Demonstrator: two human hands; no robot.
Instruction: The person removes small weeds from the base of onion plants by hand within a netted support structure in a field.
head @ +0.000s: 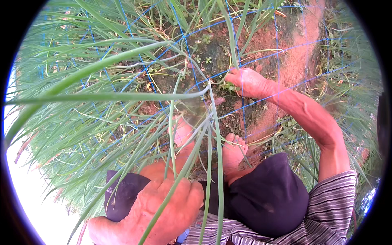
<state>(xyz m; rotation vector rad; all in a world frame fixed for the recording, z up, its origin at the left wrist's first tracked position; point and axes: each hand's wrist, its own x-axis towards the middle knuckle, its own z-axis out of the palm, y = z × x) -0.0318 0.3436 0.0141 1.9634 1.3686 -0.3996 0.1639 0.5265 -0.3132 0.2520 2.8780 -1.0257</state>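
Note:
My right hand (249,82) reaches down to the soil with its fingers curled, against a small leafy weed (229,87) and beside the base of a green onion-like leaf (231,39). Its fingertips are hidden, so whether it grips the weed cannot be told. Near my lap, my left hand (165,206) is curled, back of the hand up. Long hollow green leaves (219,159) pass over and beside it; what lies inside its fingers is hidden. A large clump of these leaves meets at a pale joint (209,118) between the hands.
Blue netting (243,107) stretches in squares above the reddish soil (295,58), with leaves rising through it. Dense onion-like plants (76,113) fill the left side, and more grow at right. My bare feet (234,150) and dark-clad knees (269,196) are close below.

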